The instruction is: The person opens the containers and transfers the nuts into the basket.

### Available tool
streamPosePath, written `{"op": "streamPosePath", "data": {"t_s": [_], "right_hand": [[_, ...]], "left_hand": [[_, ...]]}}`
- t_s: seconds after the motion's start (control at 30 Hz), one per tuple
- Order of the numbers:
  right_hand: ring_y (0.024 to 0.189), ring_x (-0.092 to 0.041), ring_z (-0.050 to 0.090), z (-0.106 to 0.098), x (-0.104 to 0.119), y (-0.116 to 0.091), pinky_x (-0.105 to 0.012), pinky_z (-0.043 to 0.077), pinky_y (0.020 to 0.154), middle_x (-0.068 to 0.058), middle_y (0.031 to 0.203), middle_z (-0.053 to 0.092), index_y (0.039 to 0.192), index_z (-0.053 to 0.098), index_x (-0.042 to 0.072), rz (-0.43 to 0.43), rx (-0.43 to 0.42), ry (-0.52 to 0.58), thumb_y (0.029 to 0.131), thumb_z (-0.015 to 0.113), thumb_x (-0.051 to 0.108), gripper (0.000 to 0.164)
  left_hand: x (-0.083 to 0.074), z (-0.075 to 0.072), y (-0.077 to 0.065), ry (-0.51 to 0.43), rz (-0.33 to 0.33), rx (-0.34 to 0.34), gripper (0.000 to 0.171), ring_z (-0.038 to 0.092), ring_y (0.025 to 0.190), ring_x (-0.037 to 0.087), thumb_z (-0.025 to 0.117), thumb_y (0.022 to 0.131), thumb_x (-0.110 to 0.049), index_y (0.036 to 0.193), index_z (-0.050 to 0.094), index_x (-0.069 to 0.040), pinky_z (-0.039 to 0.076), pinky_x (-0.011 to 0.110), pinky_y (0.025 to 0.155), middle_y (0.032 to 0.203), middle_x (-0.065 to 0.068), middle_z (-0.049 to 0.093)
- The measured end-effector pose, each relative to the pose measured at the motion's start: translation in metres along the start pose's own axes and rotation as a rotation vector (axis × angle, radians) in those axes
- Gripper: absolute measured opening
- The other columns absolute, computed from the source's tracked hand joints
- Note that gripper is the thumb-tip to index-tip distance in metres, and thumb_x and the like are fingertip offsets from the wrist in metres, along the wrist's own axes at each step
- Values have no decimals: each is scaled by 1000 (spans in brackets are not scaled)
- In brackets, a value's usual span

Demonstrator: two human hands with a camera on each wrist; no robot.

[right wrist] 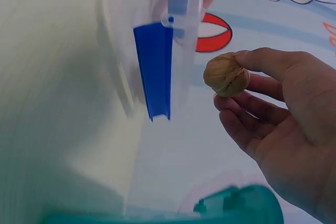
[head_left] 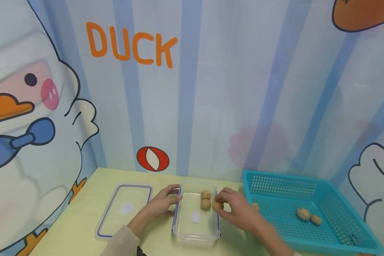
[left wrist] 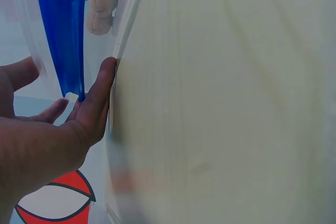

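A clear plastic container (head_left: 186,227) with blue latches stands on the table, holding two walnuts (head_left: 206,204) one behind the other near its right wall. My left hand (head_left: 160,203) rests against its left side, thumb at the rim, other fingers extended along the outside. In the left wrist view those fingers (left wrist: 98,95) lie by the blue latch (left wrist: 64,35). With thumb and fingertips, my right hand (head_left: 238,209) pinches another walnut (right wrist: 227,74) by the container's right rim. In the right wrist view this walnut is beside the container, apart from the latch.
A clear lid (head_left: 104,233) with a blue seal lies left of the container. On the right stands a turquoise basket (head_left: 288,177) with several walnuts (head_left: 303,214) in it. A printed curtain (head_left: 208,106) hangs behind the pale yellow table (head_left: 70,217).
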State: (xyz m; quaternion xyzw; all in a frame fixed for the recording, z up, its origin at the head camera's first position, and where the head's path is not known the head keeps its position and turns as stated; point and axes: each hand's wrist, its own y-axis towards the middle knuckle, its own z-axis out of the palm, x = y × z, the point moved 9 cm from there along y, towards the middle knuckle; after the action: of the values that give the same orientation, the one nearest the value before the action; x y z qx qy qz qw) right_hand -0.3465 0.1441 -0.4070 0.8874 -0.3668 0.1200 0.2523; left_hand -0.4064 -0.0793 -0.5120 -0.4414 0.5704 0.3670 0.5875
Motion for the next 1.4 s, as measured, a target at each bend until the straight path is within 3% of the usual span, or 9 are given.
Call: {"op": "streamPosePath", "data": {"t_s": [0.13,0.37,0.53,0.9,1.13,1.4], "right_hand": [[93,-9,63,-20,-13,-11,-32,59,80,8,106,66,112,72,16,91,-22,-6,100,77,17,13],[98,-15,71,-56,-26,-27,-36,63,83,6,107,71,118,71,12,132,-114,-29,96,80,12,24],[104,-17,71,-72,-41,-41,-34,62,87,7,113,72,122,71,15,219,-139,14,98,80,20,26],[104,-18,72,-92,-71,-71,-31,62,86,7,112,72,121,72,16,273,-177,-5,96,82,19,27],[108,-26,72,-104,-97,-95,-30,62,86,-1,117,73,126,69,11,399,-186,-11,97,80,23,33],[110,-36,71,-109,-124,-113,-49,62,88,-12,119,73,130,68,4,487,-232,-38,98,79,30,42]], "left_hand": [[-1,0,0,-2,1,7,68,51,137,47,66,106,-23,161,34,0,60,57,94,161,30,37],[0,0,0,3,2,10,68,52,137,47,66,106,-24,161,34,0,60,57,93,162,30,37],[2,0,0,6,1,12,68,52,137,46,67,106,-24,161,34,0,61,57,93,161,29,38],[0,0,0,-1,5,13,67,52,137,48,66,107,-23,161,35,-1,61,56,92,161,30,38],[0,3,3,-3,17,17,66,53,136,48,66,107,-24,161,35,-1,62,56,91,161,30,38],[0,-1,1,14,15,5,68,54,135,46,67,106,-24,161,35,0,62,57,90,160,30,39]]}}
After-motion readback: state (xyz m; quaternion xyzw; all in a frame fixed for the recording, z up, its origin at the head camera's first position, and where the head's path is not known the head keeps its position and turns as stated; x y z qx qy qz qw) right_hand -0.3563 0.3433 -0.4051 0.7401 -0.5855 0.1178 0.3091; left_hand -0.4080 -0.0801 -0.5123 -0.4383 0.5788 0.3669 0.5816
